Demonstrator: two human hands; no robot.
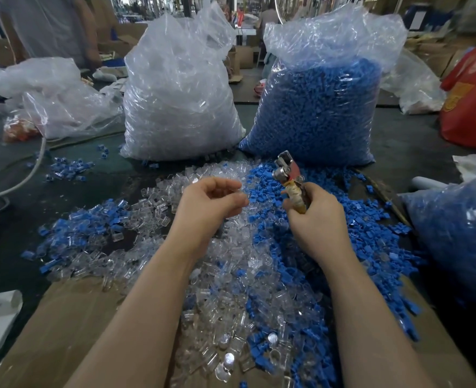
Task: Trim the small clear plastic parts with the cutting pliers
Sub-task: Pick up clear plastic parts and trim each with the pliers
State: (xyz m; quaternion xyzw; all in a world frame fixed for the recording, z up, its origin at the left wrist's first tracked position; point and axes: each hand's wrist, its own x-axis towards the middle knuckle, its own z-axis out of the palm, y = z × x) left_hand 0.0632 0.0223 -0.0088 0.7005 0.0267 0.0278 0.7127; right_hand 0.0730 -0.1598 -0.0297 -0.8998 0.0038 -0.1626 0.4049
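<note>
Clear parts [231, 303] heaped on cardboard [71, 317] at the near edge, spilling forward between both forearms and mixing with blue parts [340, 247] on the right side. Left hand [209, 205] raised above the heap, fingers curled inward with thumb and fingertips close together near one clear piece [241, 195]; blurred there, so hard to say whether pinching it. Right hand [315, 219] wrapped around the taped handles of the pliers [288, 175], head tilted up and to the left, apart from the left fingertips. More clear and blue parts scattered left over the dark table [12, 233], beside a pale cable [26, 175]. Behind the hands, two tall bags standing side by side: clear bag [181, 96] full of transparent parts on the left, blue bag [321, 107] full of blue parts on the right. Another sack of blue parts [461, 233] at the right edge, a red bag [472, 102] beyond it. Crumpled plastic sheeting [54, 91] at far left. Cartons and shelving blurred in the background.
</note>
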